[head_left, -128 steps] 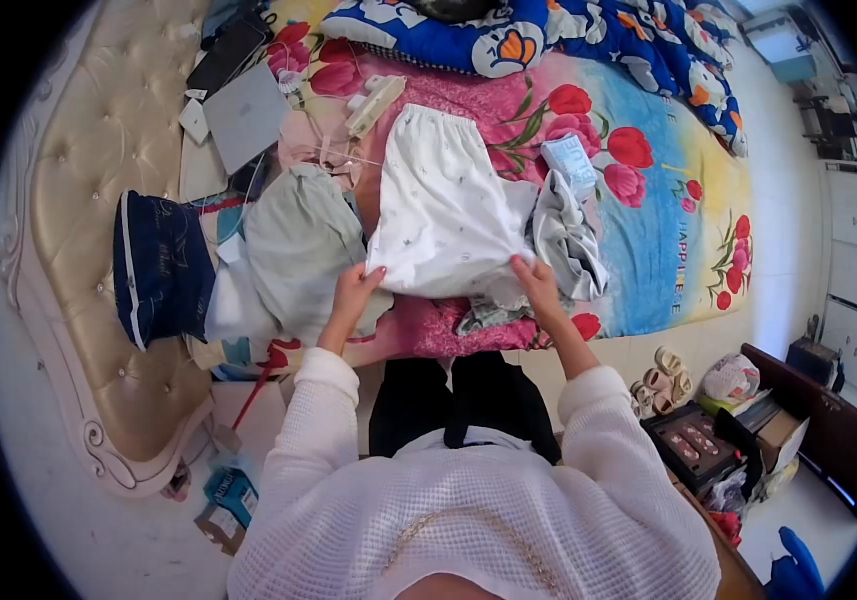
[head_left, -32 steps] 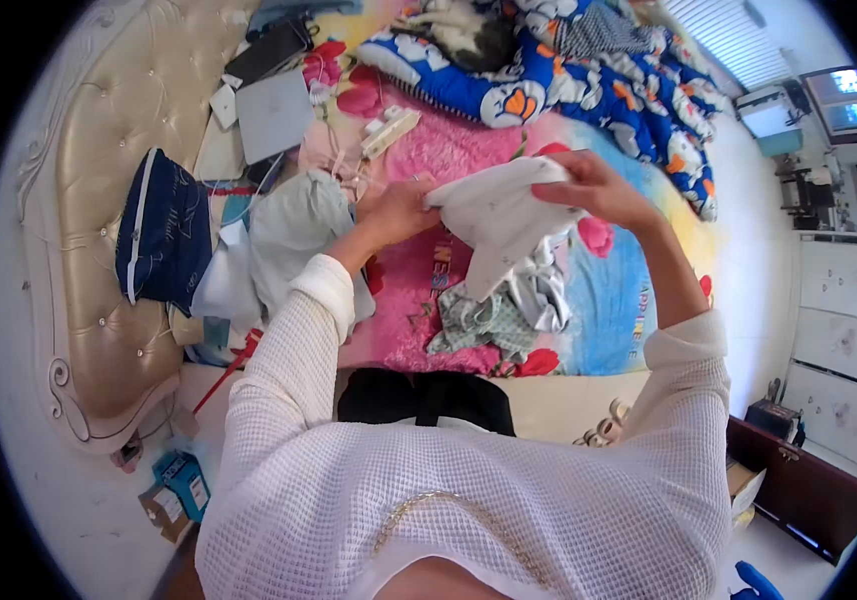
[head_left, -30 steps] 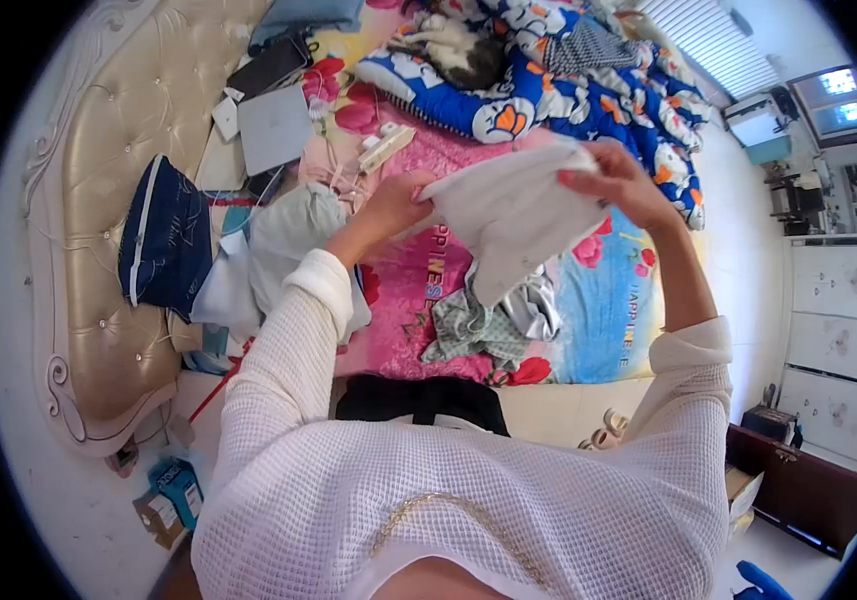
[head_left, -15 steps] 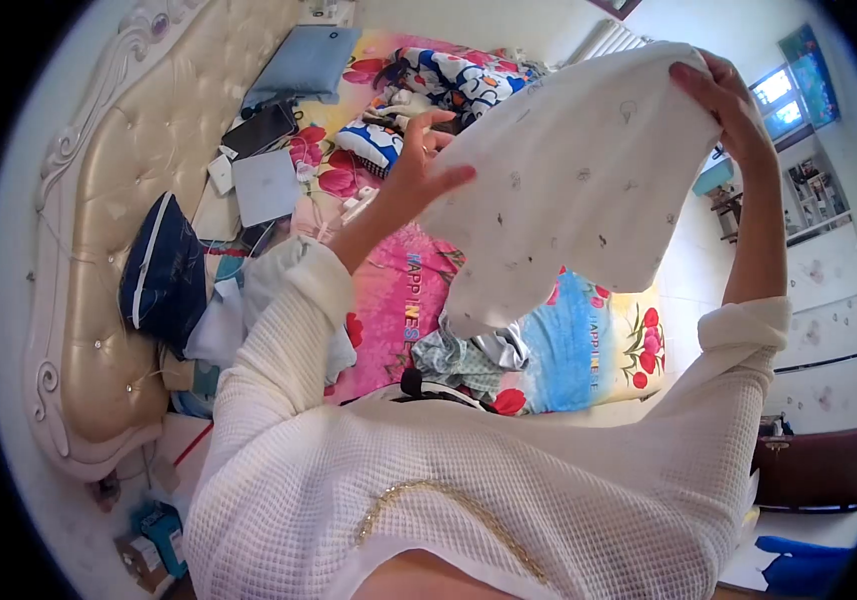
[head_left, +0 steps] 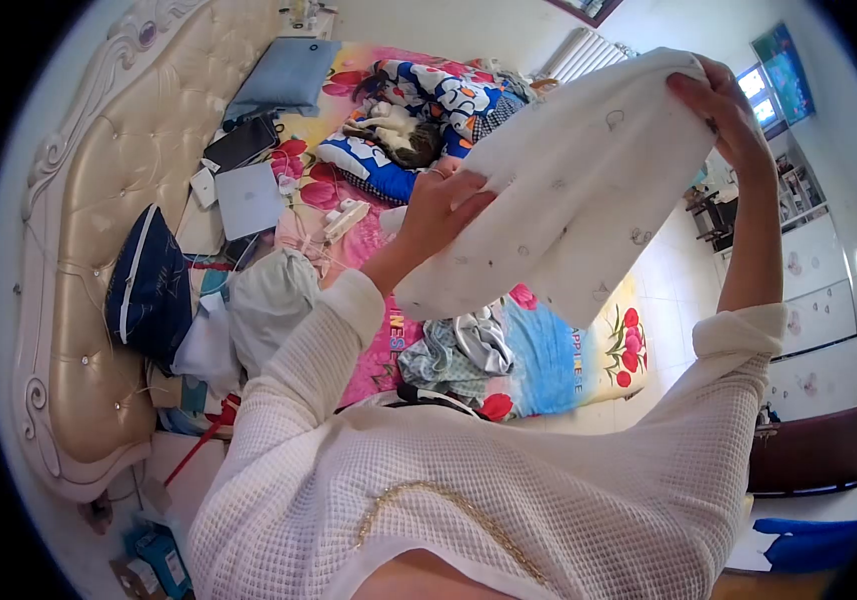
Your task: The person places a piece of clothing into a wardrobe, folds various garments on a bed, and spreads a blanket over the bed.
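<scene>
A thin white printed cloth (head_left: 559,200) with small scattered figures hangs in the air above the bed, slanting down from right to left. At its upper right corner my right hand (head_left: 729,115) is closed, fingers and thumb pinching the fabric. My left hand (head_left: 439,215) is at the cloth's left edge, its fingers bent onto the fabric; the thumb is largely hidden. Below the cloth, a crumpled grey-green garment (head_left: 444,355) lies on the bed with a silvery piece (head_left: 486,343) beside it.
The bed has a flowered, multicoloured sheet (head_left: 549,370) and a tufted headboard (head_left: 129,270). On it lie a grey pillow (head_left: 284,78), a silver laptop (head_left: 249,200), a power strip (head_left: 346,220), a navy bag (head_left: 152,290) and a cat (head_left: 404,130) among patterned bedding.
My left hand has gone from spread fingers to fingers bent onto the cloth's edge. The cloth's lower end has swung left and up. My right hand keeps its corner; the view has shifted slightly.
</scene>
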A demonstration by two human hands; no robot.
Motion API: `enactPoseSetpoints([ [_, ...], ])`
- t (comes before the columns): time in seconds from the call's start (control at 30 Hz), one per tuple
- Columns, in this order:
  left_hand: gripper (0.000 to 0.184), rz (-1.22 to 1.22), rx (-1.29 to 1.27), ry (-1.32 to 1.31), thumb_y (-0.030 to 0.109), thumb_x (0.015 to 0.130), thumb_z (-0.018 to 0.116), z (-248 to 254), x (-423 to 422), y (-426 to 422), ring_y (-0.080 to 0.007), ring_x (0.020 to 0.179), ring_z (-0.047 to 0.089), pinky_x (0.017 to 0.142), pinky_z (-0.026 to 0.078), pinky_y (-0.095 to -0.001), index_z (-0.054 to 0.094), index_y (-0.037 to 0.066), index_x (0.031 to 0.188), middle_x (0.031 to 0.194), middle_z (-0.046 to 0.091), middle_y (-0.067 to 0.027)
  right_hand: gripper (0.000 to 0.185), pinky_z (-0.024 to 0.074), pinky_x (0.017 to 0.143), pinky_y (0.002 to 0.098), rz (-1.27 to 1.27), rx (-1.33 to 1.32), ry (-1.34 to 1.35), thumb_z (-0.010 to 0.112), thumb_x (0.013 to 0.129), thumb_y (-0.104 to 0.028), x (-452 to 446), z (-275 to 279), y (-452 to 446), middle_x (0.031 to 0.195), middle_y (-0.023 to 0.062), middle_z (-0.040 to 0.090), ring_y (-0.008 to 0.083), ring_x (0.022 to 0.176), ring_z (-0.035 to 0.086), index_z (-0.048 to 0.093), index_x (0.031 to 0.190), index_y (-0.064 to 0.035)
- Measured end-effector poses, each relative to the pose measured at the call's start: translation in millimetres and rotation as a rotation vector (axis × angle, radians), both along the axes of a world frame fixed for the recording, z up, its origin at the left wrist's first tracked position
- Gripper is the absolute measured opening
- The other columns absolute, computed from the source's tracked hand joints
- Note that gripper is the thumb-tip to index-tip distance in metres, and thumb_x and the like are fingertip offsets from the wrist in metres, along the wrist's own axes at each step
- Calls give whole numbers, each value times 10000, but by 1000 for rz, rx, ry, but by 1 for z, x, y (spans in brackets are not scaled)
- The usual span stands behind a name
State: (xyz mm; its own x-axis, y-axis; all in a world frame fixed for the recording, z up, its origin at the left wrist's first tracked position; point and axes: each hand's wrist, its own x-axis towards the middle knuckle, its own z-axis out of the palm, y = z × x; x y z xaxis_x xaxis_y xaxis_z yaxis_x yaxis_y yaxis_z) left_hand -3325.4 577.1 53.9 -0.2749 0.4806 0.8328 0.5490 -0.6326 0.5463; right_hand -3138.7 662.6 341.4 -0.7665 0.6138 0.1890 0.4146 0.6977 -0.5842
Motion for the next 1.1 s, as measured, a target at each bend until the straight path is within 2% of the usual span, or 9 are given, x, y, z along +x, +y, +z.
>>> enactPoseSetpoints([
  [0.23, 229, -281, -315, -377, 242, 851, 522, -18, -58, 7, -169, 610, 474, 594, 403, -291, 465, 20, 845, 677, 495, -93, 398, 509, 605, 245, -229, 127, -191, 661, 713, -349, 32, -11, 16, 732, 60, 622, 131, 596, 607, 611, 949, -33],
  [0.43, 271, -262, -448, -158, 260, 807, 594, 66, -100, -33, -108, 650, 474, 595, 399, -264, 452, 36, 864, 702, 520, -40, 342, 480, 544, 221, -230, 94, -380, 692, 693, -288, 61, -53, 34, 690, 42, 606, 85, 572, 577, 626, 907, -28],
  [0.57, 329, -294, -574, 306, 193, 695, 688, 78, -113, -42, -179, 747, 579, 647, 436, -280, 520, 28, 924, 825, 602, -83, 350, 470, 675, 288, -132, 113, -520, 681, 643, -151, 72, -81, 42, 792, 105, 617, 180, 703, 592, 593, 952, -13],
  [0.63, 332, -90, -748, 560, 99, 655, 673, 80, -113, -43, -182, 734, 581, 658, 447, -250, 583, 70, 973, 838, 618, -103, 347, 469, 682, 324, -111, 490, -495, 680, 628, -156, 77, -112, 48, 840, 137, 603, 241, 742, 591, 589, 948, -55],
  [0.77, 379, 131, -541, 854, 55, 652, 561, 61, -68, -69, -284, 712, 576, 616, 462, -332, 563, 68, 1031, 792, 598, -135, 186, 456, 653, 385, -875, 817, -105, 532, 746, -180, 94, -212, 45, 869, 133, 557, 296, 769, 572, 543, 913, -99],
  [0.83, 434, 27, -392, 896, 47, 699, 511, 44, -26, -95, -255, 583, 557, 525, 455, -327, 482, 20, 1132, 700, 537, -120, 232, 463, 697, 375, -853, 694, 456, 499, 796, -234, 113, -278, 47, 924, 119, 582, 261, 812, 584, 551, 968, -86],
  [0.9, 436, -27, -453, 1026, 64, 715, 497, 36, 14, -113, -174, 522, 546, 440, 436, -282, 473, 10, 1147, 649, 498, -63, 234, 463, 698, 375, -811, 9, 848, 499, 797, -234, 103, -322, 38, 925, 118, 582, 261, 813, 584, 551, 970, -86],
  [1.0, 436, -154, -474, 1036, 86, 711, 502, 10, 52, -120, -147, 509, 554, 450, 458, -239, 473, -25, 1132, 664, 540, -63, 235, 463, 700, 375, -633, -938, 1077, 497, 798, -235, 66, -350, 8, 927, 118, 582, 260, 816, 584, 550, 972, -85],
  [1.1, 444, -211, -455, 981, 88, 707, 511, -9, 73, -121, -150, 487, 554, 439, 458, -241, 477, -20, 1136, 640, 536, -63, 237, 462, 702, 374, -489, -1057, 1134, 496, 799, -236, 43, -333, 7, 929, 117, 582, 259, 818, 583, 550, 974, -84],
])
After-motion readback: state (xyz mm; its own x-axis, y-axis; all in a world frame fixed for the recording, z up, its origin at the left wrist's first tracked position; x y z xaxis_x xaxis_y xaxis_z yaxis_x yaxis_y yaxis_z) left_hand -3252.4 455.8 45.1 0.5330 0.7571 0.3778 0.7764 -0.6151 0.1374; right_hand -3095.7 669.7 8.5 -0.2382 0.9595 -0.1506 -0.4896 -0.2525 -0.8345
